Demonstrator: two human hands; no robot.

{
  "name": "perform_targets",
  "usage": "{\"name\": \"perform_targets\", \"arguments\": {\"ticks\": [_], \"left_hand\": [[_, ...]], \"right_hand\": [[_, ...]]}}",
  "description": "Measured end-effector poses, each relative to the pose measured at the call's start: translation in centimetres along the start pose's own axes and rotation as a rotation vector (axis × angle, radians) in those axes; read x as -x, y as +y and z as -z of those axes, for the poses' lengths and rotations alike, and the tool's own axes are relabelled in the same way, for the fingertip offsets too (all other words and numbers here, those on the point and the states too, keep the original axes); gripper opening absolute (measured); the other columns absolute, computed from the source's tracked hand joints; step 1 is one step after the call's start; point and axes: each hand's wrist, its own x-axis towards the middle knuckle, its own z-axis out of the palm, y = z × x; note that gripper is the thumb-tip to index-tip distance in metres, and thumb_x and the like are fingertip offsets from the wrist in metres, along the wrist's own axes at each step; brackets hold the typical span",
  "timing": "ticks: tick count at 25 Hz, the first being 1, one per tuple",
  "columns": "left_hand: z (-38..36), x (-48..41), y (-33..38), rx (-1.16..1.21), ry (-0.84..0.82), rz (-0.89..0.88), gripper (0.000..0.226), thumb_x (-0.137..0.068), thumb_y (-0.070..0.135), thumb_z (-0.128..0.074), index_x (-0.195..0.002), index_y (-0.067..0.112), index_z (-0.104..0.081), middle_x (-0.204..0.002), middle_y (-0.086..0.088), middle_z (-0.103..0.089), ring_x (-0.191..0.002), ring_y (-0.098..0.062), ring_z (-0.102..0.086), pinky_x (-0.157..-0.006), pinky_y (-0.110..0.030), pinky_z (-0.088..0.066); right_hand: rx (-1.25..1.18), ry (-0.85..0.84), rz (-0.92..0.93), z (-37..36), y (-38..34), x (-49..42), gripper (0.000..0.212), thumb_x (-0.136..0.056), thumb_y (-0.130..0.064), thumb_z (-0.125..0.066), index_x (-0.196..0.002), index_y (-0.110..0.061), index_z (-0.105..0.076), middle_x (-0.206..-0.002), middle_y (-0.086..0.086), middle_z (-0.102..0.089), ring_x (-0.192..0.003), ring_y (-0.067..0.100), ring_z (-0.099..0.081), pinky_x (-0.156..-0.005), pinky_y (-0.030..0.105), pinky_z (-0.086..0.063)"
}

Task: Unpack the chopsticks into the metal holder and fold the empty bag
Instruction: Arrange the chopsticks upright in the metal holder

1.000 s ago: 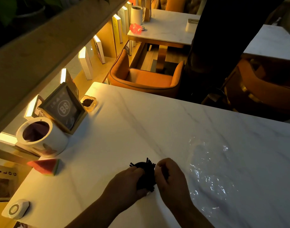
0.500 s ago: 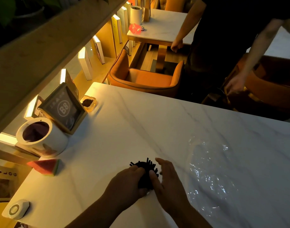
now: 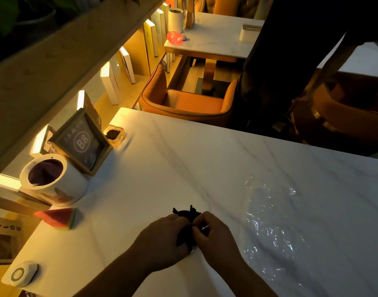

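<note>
A dark holder (image 3: 183, 234) stands on the white marble table (image 3: 183, 163) near its front edge, with several black chopsticks (image 3: 189, 212) sticking out of its top. My left hand (image 3: 160, 239) wraps around the holder's left side. On the right, my right hand (image 3: 213, 234) has its fingertips pinched on the chopsticks at the holder's mouth. The clear, crumpled plastic bag (image 3: 273, 221) lies flat on the table to the right of my hands, apart from them. Most of the holder is hidden by my hands.
Along the table's left edge stand a white round container (image 3: 53, 181), a framed B8 sign (image 3: 83, 142), a small glass dish (image 3: 114, 133), a watermelon-shaped piece (image 3: 57, 217) and a white call button (image 3: 20, 273). An orange chair (image 3: 188, 99) and a standing person (image 3: 291, 61) are beyond the far edge.
My right hand, spread open beside the holder half a second ago, has closed its fingers on the chopsticks again. The left hand stays on the holder. The person behind has shifted.
</note>
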Motion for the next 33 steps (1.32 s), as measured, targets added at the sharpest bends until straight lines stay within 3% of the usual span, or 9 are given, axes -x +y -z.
{"name": "perform_targets", "arguments": {"ticks": [4, 8, 13, 17, 24, 26, 29, 31, 33], "left_hand": [[-0.6, 0.3, 0.1, -0.061, -0.092, 0.010, 0.065, -0.070, 0.061, -0.058, -0.132, 0.045, -0.044, -0.127, 0.019, -0.050, -0.111, -0.010, -0.052, -0.087, -0.030, -0.052], [-1.0, -0.4, 0.2, -0.139, 0.048, -0.005, 0.041, -0.086, 0.055, -0.060, -0.125, 0.040, -0.056, -0.121, 0.014, -0.060, -0.109, -0.014, -0.059, -0.085, -0.031, -0.051], [0.5, -0.6, -0.3, -0.136, 0.108, -0.037, 0.030, -0.095, 0.044, -0.054, -0.121, 0.037, -0.066, -0.115, 0.012, -0.068, -0.104, -0.012, -0.063, -0.086, -0.029, -0.051], [3.0, -0.7, 0.4, -0.113, 0.114, -0.066, 0.027, -0.095, 0.044, -0.059, -0.118, 0.036, -0.069, -0.107, 0.012, -0.068, -0.098, -0.008, -0.063, -0.083, -0.027, -0.050], [11.7, 1.5, 1.3, -0.001, 0.200, -0.037, 0.022, -0.091, 0.052, -0.066, -0.108, 0.041, -0.072, -0.087, 0.033, -0.059, -0.085, 0.013, -0.056, -0.075, -0.009, -0.038], [14.2, 2.6, 0.8, 0.133, 0.256, 0.009, 0.022, -0.085, 0.057, -0.069, -0.101, 0.043, -0.074, -0.085, 0.032, -0.069, -0.087, 0.012, -0.063, -0.070, -0.009, -0.045], [15.3, 3.1, -0.7, 0.640, 0.433, 0.124, 0.026, -0.069, 0.053, -0.075, -0.092, 0.041, -0.080, -0.090, 0.018, -0.078, -0.078, -0.004, -0.073, -0.062, -0.014, -0.056], [13.8, 2.4, -1.5, 1.020, 0.499, 0.211, 0.024, -0.069, 0.039, -0.077, -0.092, 0.034, -0.082, -0.088, 0.006, -0.080, -0.071, -0.010, -0.074, -0.062, -0.017, -0.057], [11.1, 1.6, -1.8, 1.284, 0.461, 0.292, 0.022, -0.071, 0.028, -0.078, -0.092, 0.024, -0.083, -0.078, -0.001, -0.078, -0.062, -0.012, -0.069, -0.061, -0.021, -0.057]], "right_hand": [[-0.017, 0.004, -0.017, 0.2, -0.1, 0.3, 0.014, -0.081, -0.050, -0.054, -0.082, -0.040, -0.064, -0.080, -0.014, -0.071, -0.070, 0.004, -0.068, -0.058, 0.014, -0.050], [0.011, -0.020, -0.040, 0.6, 0.1, 0.5, 0.008, -0.086, -0.036, -0.061, -0.083, -0.038, -0.068, -0.078, -0.010, -0.074, -0.070, 0.010, -0.070, -0.065, 0.026, -0.059], [0.044, 0.010, -0.011, 0.9, -0.3, 0.4, 0.012, -0.088, -0.032, -0.059, -0.089, -0.041, -0.068, -0.081, -0.019, -0.072, -0.070, 0.002, -0.067, -0.060, 0.013, -0.049], [0.093, 0.017, -0.009, 0.9, -0.4, 0.1, 0.013, -0.086, -0.041, -0.054, -0.086, -0.037, -0.067, -0.089, -0.023, -0.069, -0.078, 0.000, -0.068, -0.061, 0.012, -0.049], [0.082, 0.076, 0.014, 1.7, -0.8, -0.2, 0.014, -0.087, -0.041, -0.055, -0.090, -0.035, -0.067, -0.082, -0.015, -0.070, -0.064, 0.006, -0.064, -0.056, 0.015, -0.046], [0.027, 0.119, 0.020, 1.9, -0.9, -0.1, 0.014, -0.086, -0.037, -0.056, -0.090, -0.032, -0.068, -0.074, -0.013, -0.069, -0.055, 0.006, -0.057, -0.053, 0.017, -0.043], [-0.102, 0.138, -0.014, 2.7, -1.2, 0.3, 0.020, -0.081, -0.038, -0.054, -0.092, -0.033, -0.070, -0.059, -0.016, -0.061, -0.048, 0.003, -0.048, -0.051, 0.020, -0.038], [-0.110, 0.020, -0.045, 3.2, -1.8, 0.4, 0.021, -0.082, -0.041, -0.058, -0.098, -0.039, -0.071, -0.072, -0.014, -0.067, -0.055, 0.003, -0.055, -0.053, 0.025, -0.046], [-0.210, -0.156, -0.101, 3.5, -3.1, 0.3, 0.026, -0.079, -0.046, -0.070, -0.105, -0.043, -0.071, -0.096, -0.003, -0.073, -0.068, 0.008, -0.065, -0.063, 0.037, -0.058]]}}
